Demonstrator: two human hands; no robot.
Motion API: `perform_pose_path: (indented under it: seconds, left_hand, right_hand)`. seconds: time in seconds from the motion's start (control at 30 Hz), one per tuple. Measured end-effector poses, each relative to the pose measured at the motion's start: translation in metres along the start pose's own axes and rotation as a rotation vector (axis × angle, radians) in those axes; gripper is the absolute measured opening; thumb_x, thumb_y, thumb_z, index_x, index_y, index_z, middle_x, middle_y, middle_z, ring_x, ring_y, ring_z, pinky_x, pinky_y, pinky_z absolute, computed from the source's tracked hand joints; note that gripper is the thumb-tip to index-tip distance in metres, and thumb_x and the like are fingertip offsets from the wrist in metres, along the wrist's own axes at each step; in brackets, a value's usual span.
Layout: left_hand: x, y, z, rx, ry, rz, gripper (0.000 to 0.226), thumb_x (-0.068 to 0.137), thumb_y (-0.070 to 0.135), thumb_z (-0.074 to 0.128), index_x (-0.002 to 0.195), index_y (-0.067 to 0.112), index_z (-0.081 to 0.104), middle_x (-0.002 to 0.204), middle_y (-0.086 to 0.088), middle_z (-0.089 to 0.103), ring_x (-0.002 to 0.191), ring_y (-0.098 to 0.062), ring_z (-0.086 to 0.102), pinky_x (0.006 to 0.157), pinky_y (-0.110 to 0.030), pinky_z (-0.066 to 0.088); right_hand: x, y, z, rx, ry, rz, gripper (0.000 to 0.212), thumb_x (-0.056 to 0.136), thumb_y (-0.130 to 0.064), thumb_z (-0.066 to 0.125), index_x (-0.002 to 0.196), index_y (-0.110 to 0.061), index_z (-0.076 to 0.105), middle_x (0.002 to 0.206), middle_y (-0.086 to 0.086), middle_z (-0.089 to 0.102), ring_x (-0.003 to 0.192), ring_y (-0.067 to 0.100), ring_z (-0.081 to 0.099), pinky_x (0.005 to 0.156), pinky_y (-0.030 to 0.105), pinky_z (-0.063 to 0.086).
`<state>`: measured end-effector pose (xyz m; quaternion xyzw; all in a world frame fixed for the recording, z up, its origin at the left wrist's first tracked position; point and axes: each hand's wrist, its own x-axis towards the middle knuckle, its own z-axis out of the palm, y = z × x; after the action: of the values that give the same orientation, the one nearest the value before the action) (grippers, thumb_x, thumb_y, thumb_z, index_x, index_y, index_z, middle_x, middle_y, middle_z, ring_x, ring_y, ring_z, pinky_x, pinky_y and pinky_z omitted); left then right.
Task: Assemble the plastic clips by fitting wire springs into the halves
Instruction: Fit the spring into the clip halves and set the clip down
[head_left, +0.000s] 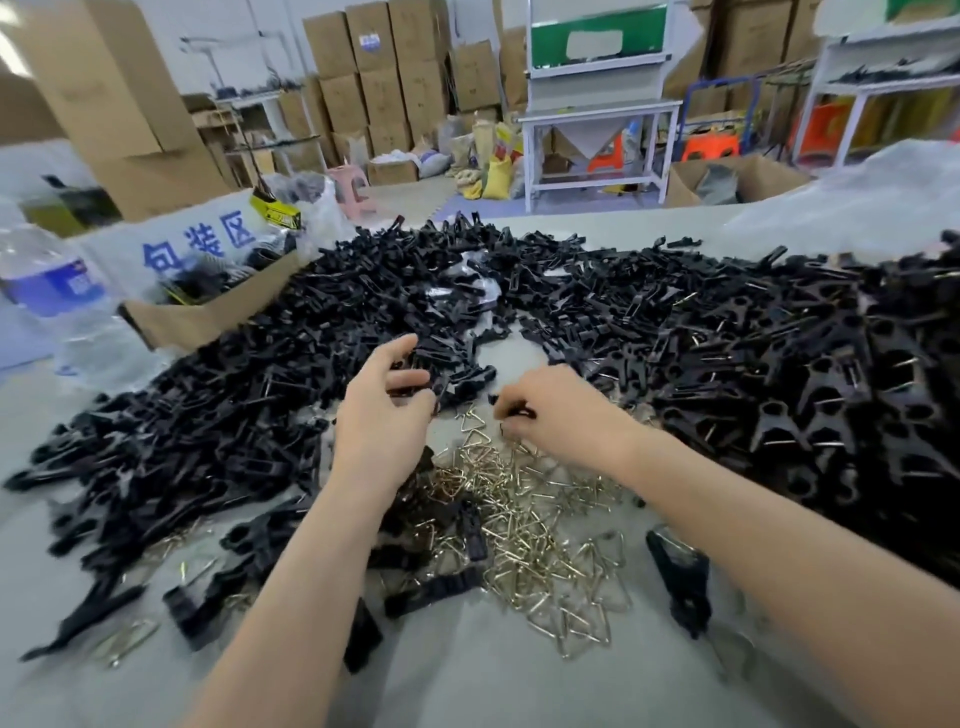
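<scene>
Nearest the person, the grey table (493, 686) carries a few scattered black pieces and one assembled clip (680, 582) that lies just beside the right forearm. Past these, between the two forearms, lies a loose pile of wire springs (545, 519), silvery bent triangles. At the far edge of that pile the left hand (384, 415) has its fingers curled, thumb and fingertips pinching a black clip half (415, 382). The right hand (561, 415), near it but apart, has its fingers bunched together and pinches a small dark piece; blur hides what the piece is. Beyond the hands a broad heap of clip halves (234, 405) spreads to the left, and a heap of clips with springs fitted (805, 374) rises on the right. Farther left sit an open cardboard box (208, 317) and a water bottle (47, 280). At the back stand stacked cartons (379, 78) and a white workbench (597, 114).
</scene>
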<state>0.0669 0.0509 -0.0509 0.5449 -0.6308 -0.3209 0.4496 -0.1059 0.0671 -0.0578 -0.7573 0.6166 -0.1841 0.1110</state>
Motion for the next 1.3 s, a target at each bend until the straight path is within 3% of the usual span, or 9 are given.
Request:
perform_pose_path:
  seconds: [0.1, 0.2, 0.3, 0.4, 0.6, 0.77, 0.87, 1.07, 1.3]
  left_hand:
    - [-0.011, 0.011, 0.008, -0.233, -0.056, -0.052, 0.041, 0.09, -0.006, 0.048, 0.102, 0.029, 0.066, 0.103, -0.001, 0.068, 0.079, -0.008, 0.063, 0.07, -0.024, 0.055]
    - [-0.03, 0.026, 0.024, -0.562, -0.272, -0.236, 0.044, 0.089, -0.015, 0.044, 0.084, 0.014, 0.077, 0.097, -0.008, 0.074, 0.073, -0.009, 0.064, 0.068, -0.019, 0.055]
    - [-0.052, 0.034, 0.043, -0.793, -0.5, -0.395, 0.046, 0.088, -0.019, 0.04, 0.081, 0.006, 0.078, 0.094, -0.012, 0.074, 0.065, -0.009, 0.065, 0.065, -0.018, 0.056]
    - [-0.07, 0.036, 0.056, -0.869, -0.668, -0.432, 0.046, 0.087, -0.021, 0.039, 0.085, 0.005, 0.076, 0.097, -0.015, 0.073, 0.067, -0.01, 0.067, 0.066, -0.018, 0.056]
    - [-0.079, 0.035, 0.066, -0.782, -0.649, -0.382, 0.012, 0.08, -0.002, 0.06, 0.089, 0.003, 0.067, 0.088, -0.011, 0.07, 0.08, -0.016, 0.068, 0.068, -0.019, 0.055]
    - [-0.078, 0.037, 0.066, -0.903, -0.607, -0.496, 0.04, 0.064, -0.003, 0.066, 0.104, 0.002, 0.06, 0.085, -0.015, 0.068, 0.066, -0.017, 0.067, 0.062, -0.022, 0.056]
    - [-0.076, 0.039, 0.063, -1.083, -0.616, -0.568, 0.055, 0.066, -0.01, 0.059, 0.12, 0.003, 0.056, 0.085, -0.018, 0.069, 0.066, -0.023, 0.067, 0.061, -0.03, 0.059]
    - [-0.085, 0.04, 0.067, -0.838, -0.591, -0.258, 0.03, 0.084, -0.016, 0.053, 0.106, 0.002, 0.062, 0.085, -0.009, 0.072, 0.084, -0.024, 0.072, 0.072, -0.031, 0.058]
    - [-0.09, 0.04, 0.068, -0.825, -0.66, -0.261, 0.03, 0.071, -0.001, 0.065, 0.099, 0.006, 0.058, 0.073, -0.003, 0.07, 0.07, -0.022, 0.072, 0.064, -0.031, 0.058]
  right_hand:
    - [-0.023, 0.006, -0.008, 0.235, 0.262, -0.002, 0.017, 0.088, -0.005, 0.063, 0.095, -0.019, 0.07, 0.095, -0.006, 0.068, 0.075, -0.004, 0.056, 0.074, 0.006, 0.04]
    - [-0.068, 0.012, -0.013, 0.468, 0.477, -0.03, 0.023, 0.086, 0.001, 0.063, 0.087, -0.022, 0.062, 0.081, -0.01, 0.064, 0.073, 0.003, 0.06, 0.068, 0.015, 0.047]
    - [-0.115, 0.018, -0.01, 0.46, 0.616, -0.082, 0.036, 0.084, 0.003, 0.066, 0.104, -0.026, 0.06, 0.089, -0.015, 0.064, 0.081, 0.004, 0.064, 0.072, 0.014, 0.049]
    - [-0.137, 0.024, -0.006, 0.325, 0.741, -0.109, 0.03, 0.082, 0.0, 0.071, 0.106, -0.016, 0.065, 0.092, -0.007, 0.065, 0.082, 0.001, 0.062, 0.074, 0.01, 0.047]
    - [-0.133, 0.019, -0.002, 0.329, 0.706, -0.154, 0.027, 0.081, 0.008, 0.068, 0.102, -0.007, 0.072, 0.095, 0.003, 0.064, 0.089, 0.005, 0.061, 0.08, 0.012, 0.047]
    - [-0.138, 0.022, -0.004, 0.634, 0.792, 0.01, 0.025, 0.086, -0.001, 0.066, 0.1, -0.021, 0.071, 0.095, -0.005, 0.068, 0.089, 0.014, 0.067, 0.077, 0.026, 0.053]
    - [-0.142, 0.025, -0.01, 0.753, 0.919, 0.076, 0.021, 0.086, -0.005, 0.066, 0.093, -0.025, 0.069, 0.094, -0.005, 0.068, 0.088, 0.018, 0.068, 0.077, 0.018, 0.051]
    - [-0.144, 0.011, -0.005, 0.818, 0.864, 0.015, 0.016, 0.085, -0.006, 0.065, 0.089, -0.021, 0.069, 0.095, -0.003, 0.066, 0.088, 0.015, 0.068, 0.076, 0.014, 0.05]
    - [-0.145, 0.011, -0.004, 0.812, 0.782, 0.04, 0.015, 0.082, -0.007, 0.067, 0.087, -0.022, 0.066, 0.086, -0.006, 0.068, 0.083, 0.017, 0.067, 0.076, 0.019, 0.049]
